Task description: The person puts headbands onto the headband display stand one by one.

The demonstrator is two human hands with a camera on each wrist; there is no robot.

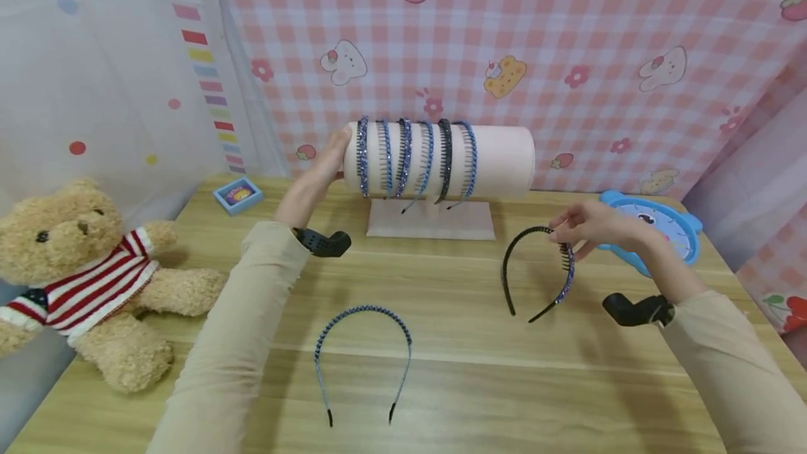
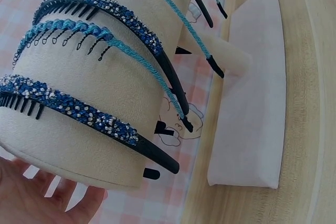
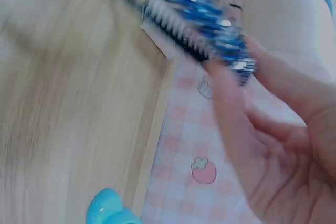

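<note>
A pale, padded headband stand [image 1: 504, 160] carries several headbands, among them a sequinned blue headband [image 2: 68, 108] at its left end and a braided blue headband [image 1: 469, 160]. My left hand [image 1: 329, 154] rests against the stand's left end; in the left wrist view its fingers [image 2: 60, 195] are spread along the end's edge. To the right of the stand, above the table, my right hand [image 1: 586, 226] pinches the top of a black headband with blue sequins [image 1: 569, 275]. That headband's comb teeth show in the right wrist view, where it is blurred. A thin blue headband [image 1: 366, 309] lies on the table in front.
A teddy bear [image 1: 120, 286] in a striped top sits at the left of the wooden table [image 1: 454, 398]. Near the back left lies a small blue box [image 1: 238, 196]. A blue animal-shaped clock-like item [image 1: 668, 226] stands behind my right hand. Pink checked cloth [image 1: 567, 33] hangs behind.
</note>
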